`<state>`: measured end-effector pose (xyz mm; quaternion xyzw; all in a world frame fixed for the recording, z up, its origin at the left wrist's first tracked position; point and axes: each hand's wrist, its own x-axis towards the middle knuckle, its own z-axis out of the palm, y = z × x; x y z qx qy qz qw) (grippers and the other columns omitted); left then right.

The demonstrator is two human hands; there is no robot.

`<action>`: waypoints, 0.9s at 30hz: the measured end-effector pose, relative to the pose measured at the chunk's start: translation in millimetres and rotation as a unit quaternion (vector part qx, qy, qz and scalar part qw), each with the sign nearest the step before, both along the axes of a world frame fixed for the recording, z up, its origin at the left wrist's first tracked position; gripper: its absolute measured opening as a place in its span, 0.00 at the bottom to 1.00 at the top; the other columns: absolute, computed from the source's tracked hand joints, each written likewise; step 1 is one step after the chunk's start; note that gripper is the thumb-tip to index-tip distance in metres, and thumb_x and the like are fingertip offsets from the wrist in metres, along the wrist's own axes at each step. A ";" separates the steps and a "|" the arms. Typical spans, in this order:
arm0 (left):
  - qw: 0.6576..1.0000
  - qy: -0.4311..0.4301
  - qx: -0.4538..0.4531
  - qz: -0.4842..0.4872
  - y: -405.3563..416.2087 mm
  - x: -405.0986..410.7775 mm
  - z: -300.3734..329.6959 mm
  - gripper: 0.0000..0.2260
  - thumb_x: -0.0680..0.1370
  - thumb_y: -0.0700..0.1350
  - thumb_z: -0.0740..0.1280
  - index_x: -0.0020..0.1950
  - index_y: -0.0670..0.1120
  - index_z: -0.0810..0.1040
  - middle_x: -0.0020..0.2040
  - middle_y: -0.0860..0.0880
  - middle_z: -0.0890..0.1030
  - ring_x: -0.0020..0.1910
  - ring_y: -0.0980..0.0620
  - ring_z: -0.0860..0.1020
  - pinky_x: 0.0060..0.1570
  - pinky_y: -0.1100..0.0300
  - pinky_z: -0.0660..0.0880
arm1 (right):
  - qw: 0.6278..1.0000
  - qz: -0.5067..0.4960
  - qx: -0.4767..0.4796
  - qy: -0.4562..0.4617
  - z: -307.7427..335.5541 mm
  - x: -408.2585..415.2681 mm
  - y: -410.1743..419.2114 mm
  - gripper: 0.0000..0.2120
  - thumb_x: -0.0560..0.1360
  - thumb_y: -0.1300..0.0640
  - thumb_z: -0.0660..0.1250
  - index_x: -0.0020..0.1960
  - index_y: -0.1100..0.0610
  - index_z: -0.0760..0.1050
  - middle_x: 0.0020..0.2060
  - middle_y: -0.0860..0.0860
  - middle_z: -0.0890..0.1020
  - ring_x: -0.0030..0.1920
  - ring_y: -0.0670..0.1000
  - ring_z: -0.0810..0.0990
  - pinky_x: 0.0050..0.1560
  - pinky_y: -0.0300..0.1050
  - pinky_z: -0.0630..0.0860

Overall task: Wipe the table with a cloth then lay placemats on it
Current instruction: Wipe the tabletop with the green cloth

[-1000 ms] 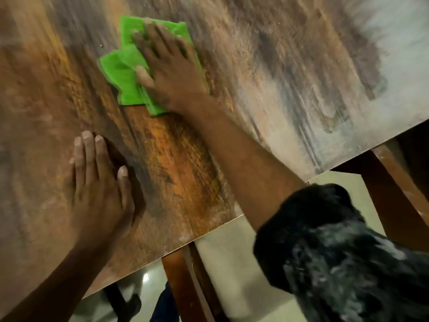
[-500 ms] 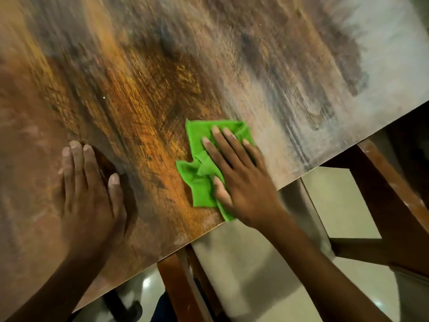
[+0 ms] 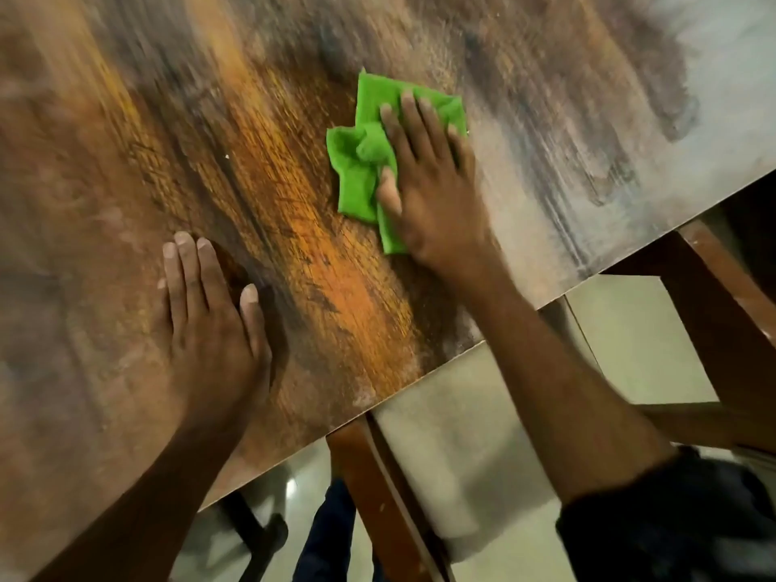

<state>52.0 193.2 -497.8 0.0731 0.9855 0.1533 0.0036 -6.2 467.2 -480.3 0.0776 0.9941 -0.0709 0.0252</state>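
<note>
A crumpled bright green cloth lies on the streaked brown wooden table. My right hand presses flat on the cloth's right half, fingers spread over it, thumb along its lower edge. My left hand rests palm down on the bare tabletop to the lower left, a good hand's width from the cloth, holding nothing. No placemats are in view.
The table's near edge runs diagonally from lower left up to the right. Below it stand a wooden chair frame with a pale seat cushion and another wooden chair at the right, over a light tiled floor.
My right hand swept the cloth from the far left of the table down to the near edge, then pushed it back up away from the edge. My left hand stayed planted.
</note>
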 end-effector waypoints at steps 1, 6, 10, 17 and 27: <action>1.000 0.000 0.000 0.000 0.5 0.3 0.5 0.29 0.88 0.52 0.48 0.86 0.39 0.52 0.87 0.41 0.52 0.87 0.47 0.48 0.85 0.49 0.46 | 0.999 -0.047 -0.006 -0.003 0.4 24.6 -19.9 0.34 0.87 0.41 0.45 0.89 0.54 0.48 0.88 0.56 0.49 0.88 0.55 0.46 0.86 0.60 0.48; 1.000 0.010 0.020 0.004 0.6 1.2 0.4 0.28 0.88 0.51 0.49 0.86 0.39 0.54 0.87 0.41 0.53 0.87 0.46 0.49 0.85 0.45 0.50 | 0.990 -0.129 -0.048 -0.040 8.0 134.2 -138.5 0.38 0.85 0.44 0.52 0.89 0.57 0.42 0.88 0.58 0.41 0.88 0.58 0.40 0.87 0.62 0.48; 1.000 0.009 0.026 0.010 1.2 2.3 0.1 0.28 0.88 0.51 0.49 0.86 0.40 0.53 0.87 0.41 0.52 0.87 0.47 0.49 0.85 0.45 0.49 | 0.986 -0.161 -0.028 -0.025 -2.4 152.1 -106.7 0.37 0.84 0.44 0.51 0.89 0.56 0.44 0.88 0.55 0.43 0.88 0.54 0.43 0.86 0.58 0.48; 1.000 0.016 0.020 0.006 3.1 2.0 2.0 0.28 0.88 0.51 0.49 0.86 0.39 0.53 0.87 0.40 0.53 0.87 0.45 0.49 0.84 0.47 0.49 | 0.970 -0.244 -0.003 0.025 -10.2 90.1 20.6 0.35 0.86 0.42 0.44 0.89 0.58 0.47 0.88 0.55 0.48 0.88 0.53 0.45 0.87 0.58 0.46; 1.000 0.013 0.004 -0.002 1.3 0.5 0.7 0.29 0.88 0.52 0.48 0.86 0.38 0.52 0.87 0.40 0.51 0.87 0.44 0.48 0.84 0.45 0.49 | 0.992 0.125 0.025 0.013 5.9 -34.6 34.5 0.32 0.86 0.41 0.44 0.88 0.49 0.54 0.88 0.52 0.55 0.88 0.52 0.52 0.85 0.54 0.50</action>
